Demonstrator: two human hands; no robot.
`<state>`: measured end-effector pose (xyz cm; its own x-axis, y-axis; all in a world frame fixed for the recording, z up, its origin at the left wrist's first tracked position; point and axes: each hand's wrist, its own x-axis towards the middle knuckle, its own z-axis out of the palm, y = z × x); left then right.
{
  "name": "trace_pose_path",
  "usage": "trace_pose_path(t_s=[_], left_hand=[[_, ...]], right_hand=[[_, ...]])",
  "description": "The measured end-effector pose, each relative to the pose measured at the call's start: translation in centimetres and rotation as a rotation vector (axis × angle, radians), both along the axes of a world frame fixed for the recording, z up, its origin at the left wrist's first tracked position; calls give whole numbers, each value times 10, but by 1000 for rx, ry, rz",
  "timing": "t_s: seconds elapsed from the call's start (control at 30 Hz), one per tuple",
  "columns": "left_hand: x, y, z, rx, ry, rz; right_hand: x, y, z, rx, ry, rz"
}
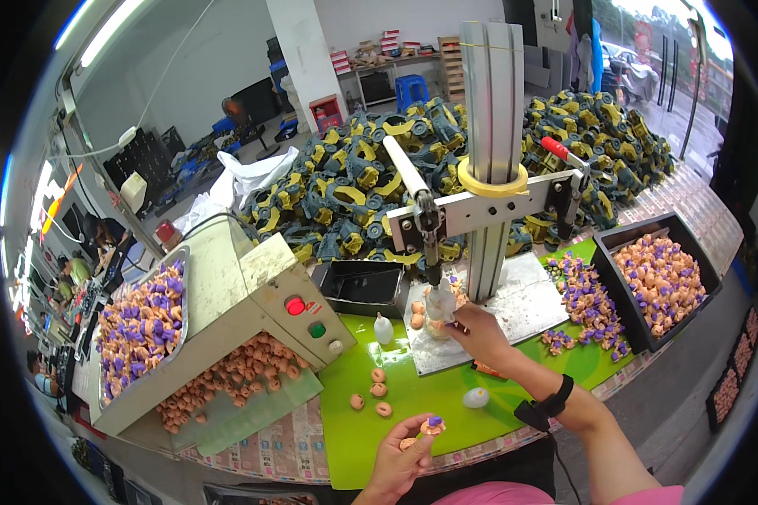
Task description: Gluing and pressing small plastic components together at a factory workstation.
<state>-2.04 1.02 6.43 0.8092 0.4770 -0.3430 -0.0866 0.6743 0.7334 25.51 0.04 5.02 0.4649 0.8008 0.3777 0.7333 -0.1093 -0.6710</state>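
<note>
My left hand point(398, 461), low in the middle, is closed on a small peach-coloured plastic part with a purple top point(433, 427). A second peach piece point(408, 443) shows between its fingers. My right hand point(478, 331) reaches to the whitish holder point(440, 305) under the plunger of a hand-lever press point(484, 209). Its fingertips are closed against the holder's side, and what they pinch is hidden. Peach round parts point(418, 314) lie beside the holder on the white base plate point(526, 295). Several hollow peach pieces point(379, 389) rest on the green mat point(345, 454).
Two small white bottles point(383, 330) point(476, 397) are on the mat. Loose purple-and-peach parts point(588, 299) lie right, beside a full black bin point(657, 282). A beige machine with buttons point(257, 295) stands left, near a black tray point(362, 286). Grey-and-yellow toy vehicles point(345, 181) pile up behind.
</note>
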Motion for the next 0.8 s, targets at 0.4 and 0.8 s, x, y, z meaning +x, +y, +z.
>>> trace_pose_path(t_s=[0.4,0.8], left_hand=[[5,10,10,71,234,132],[67,21,42,63,155,-41]], right_hand=[[12,-135,41,445,-478,-7],[117,-292,29,256,-488,-941]])
